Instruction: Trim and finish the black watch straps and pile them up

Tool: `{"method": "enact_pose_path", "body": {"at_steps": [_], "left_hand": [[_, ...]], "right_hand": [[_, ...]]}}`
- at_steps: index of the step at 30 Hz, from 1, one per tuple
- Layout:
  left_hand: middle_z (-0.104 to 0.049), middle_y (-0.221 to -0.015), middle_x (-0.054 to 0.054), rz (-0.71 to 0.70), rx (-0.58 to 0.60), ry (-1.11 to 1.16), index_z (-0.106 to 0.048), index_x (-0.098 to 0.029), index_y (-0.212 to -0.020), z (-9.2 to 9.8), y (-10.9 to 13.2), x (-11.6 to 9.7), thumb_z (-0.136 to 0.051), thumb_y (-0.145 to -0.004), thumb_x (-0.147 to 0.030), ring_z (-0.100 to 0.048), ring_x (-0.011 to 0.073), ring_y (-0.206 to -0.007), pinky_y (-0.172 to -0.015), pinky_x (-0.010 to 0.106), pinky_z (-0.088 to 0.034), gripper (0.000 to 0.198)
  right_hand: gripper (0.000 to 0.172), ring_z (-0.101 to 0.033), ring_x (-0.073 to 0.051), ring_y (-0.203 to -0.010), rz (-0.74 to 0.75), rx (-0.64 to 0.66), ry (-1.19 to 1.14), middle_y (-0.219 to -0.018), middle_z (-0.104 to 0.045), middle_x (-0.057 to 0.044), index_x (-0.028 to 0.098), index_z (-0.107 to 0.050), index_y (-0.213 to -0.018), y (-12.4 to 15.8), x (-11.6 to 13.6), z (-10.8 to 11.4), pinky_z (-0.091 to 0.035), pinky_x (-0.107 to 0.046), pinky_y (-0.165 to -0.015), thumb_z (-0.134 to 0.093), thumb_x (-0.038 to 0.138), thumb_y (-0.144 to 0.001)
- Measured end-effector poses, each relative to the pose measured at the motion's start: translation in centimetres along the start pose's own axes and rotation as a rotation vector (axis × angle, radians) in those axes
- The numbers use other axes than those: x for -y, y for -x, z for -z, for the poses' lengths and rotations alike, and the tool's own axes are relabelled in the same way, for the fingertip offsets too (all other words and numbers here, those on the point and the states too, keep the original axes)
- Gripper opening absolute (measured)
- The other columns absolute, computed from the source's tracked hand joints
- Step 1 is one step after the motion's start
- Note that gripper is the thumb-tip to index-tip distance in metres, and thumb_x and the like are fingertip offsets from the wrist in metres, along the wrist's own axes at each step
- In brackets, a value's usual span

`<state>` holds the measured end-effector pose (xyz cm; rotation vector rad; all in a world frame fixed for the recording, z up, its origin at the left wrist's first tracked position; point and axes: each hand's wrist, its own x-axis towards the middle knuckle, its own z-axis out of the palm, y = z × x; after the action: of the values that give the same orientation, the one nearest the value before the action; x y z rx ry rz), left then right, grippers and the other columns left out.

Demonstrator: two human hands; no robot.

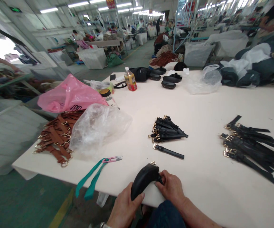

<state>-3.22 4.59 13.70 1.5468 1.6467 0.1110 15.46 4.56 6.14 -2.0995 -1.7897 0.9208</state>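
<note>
My left hand (pixel 125 204) is closed round the lower end of a curved, padded black piece (pixel 144 179), perhaps of leather, with a small gold fitting at its top. At its upper right end my right hand (pixel 171 186) pinches a short black strap end (pixel 160 180). A single black buckle strap (pixel 169 151) lies just beyond on the table. Behind it is a small heap of similar black straps (pixel 167 129) with gold buckles. Thread snips (pixel 112 159) with pink handles and a green ribbon rest left of my hands.
A larger pile of black straps (pixel 253 145) lies to the right. Brown straps (pixel 58 136), a clear plastic bag (pixel 99 126) and a pink bag (pixel 71 93) take up the left side. A bottle (pixel 130 80) and black curved pieces (pixel 169 84) stand at the far edge of the white table (pixel 203 123).
</note>
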Motion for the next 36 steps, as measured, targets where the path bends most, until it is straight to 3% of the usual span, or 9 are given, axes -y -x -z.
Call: {"method": "enact_pose_path", "body": {"at_steps": [4, 8, 11, 18, 26, 31, 36], "left_hand": [[-0.058, -0.06, -0.003, 0.074, 0.011, 0.071, -0.052, -0.017, -0.095, 0.9, -0.4, -0.4, -0.044, -0.076, -0.049, -0.058, 0.0159, -0.052, -0.053, 0.027, -0.044, 0.038], [-0.05, -0.052, -0.007, 0.113, -0.009, 0.128, -0.05, -0.017, -0.096, 2.1, 0.3, 0.4, -0.044, -0.074, -0.055, -0.053, 0.0147, -0.042, -0.043, 0.025, -0.04, 0.044], [-0.056, -0.057, -0.004, 0.124, 0.003, 0.083, -0.05, -0.017, -0.099, 2.8, 0.9, 0.9, -0.042, -0.073, -0.057, -0.056, 0.0165, -0.047, -0.047, 0.026, -0.042, 0.048], [-0.066, -0.086, 0.004, 0.085, -0.021, -0.261, -0.052, -0.021, -0.104, 2.8, 1.7, 0.5, -0.04, -0.078, -0.046, -0.061, 0.0217, -0.086, -0.072, 0.028, -0.043, 0.038], [-0.066, -0.094, 0.005, 0.07, 0.032, -0.359, -0.046, -0.022, -0.11, 0.5, 0.8, -0.4, -0.036, -0.082, -0.04, -0.061, 0.0201, -0.089, -0.071, 0.026, -0.041, 0.035], [-0.066, -0.09, 0.004, 0.062, -0.018, -0.452, -0.043, -0.023, -0.111, 1.8, 0.5, 1.0, -0.035, -0.083, -0.038, -0.061, 0.0204, -0.088, -0.072, 0.027, -0.042, 0.033], [-0.064, -0.095, 0.003, -0.089, 0.008, -0.663, -0.043, -0.026, -0.111, 3.0, -0.1, -0.3, -0.039, -0.081, -0.031, -0.062, 0.021, -0.085, -0.069, 0.03, -0.044, 0.031]], "right_hand": [[0.019, -0.059, -0.015, -0.067, 0.022, 0.037, -0.045, -0.068, -0.063, 0.005, 0.026, -0.057, -0.09, 0.3, 0.0, 0.6, -0.034, -0.022, -0.06, -0.058, 0.024, -0.071], [0.028, -0.059, -0.015, -0.079, 0.111, -0.026, -0.021, -0.088, -0.063, 0.003, 0.029, -0.057, -0.101, 0.5, -0.3, 2.0, -0.038, -0.022, -0.068, -0.051, 0.017, -0.076], [0.03, -0.058, -0.015, -0.086, 0.155, -0.071, 0.044, -0.094, -0.062, 0.0, 0.029, -0.059, -0.101, 0.3, -0.6, 2.8, -0.038, -0.022, -0.073, -0.044, 0.013, -0.08], [0.03, -0.054, -0.016, -0.09, 0.13, -0.088, 0.023, -0.09, -0.061, 0.0, 0.025, -0.059, -0.094, -0.6, -1.2, 2.8, -0.038, -0.023, -0.079, -0.046, 0.009, -0.073], [0.028, -0.054, -0.016, -0.089, 0.106, -0.075, 0.017, -0.088, -0.059, 0.0, 0.026, -0.059, -0.095, -0.9, -1.3, 2.7, -0.037, -0.023, -0.079, -0.045, 0.012, -0.075], [0.037, -0.053, -0.016, -0.09, 0.154, -0.088, 0.034, -0.091, -0.058, -0.001, 0.028, -0.056, -0.106, -0.8, -1.3, 2.4, -0.038, -0.024, -0.078, -0.043, 0.011, -0.076], [0.042, -0.052, -0.019, -0.087, 0.215, -0.166, 0.09, -0.1, -0.054, -0.004, 0.028, -0.051, -0.116, -0.7, -0.6, 2.0, -0.039, -0.027, -0.075, -0.055, 0.022, -0.074]]}}
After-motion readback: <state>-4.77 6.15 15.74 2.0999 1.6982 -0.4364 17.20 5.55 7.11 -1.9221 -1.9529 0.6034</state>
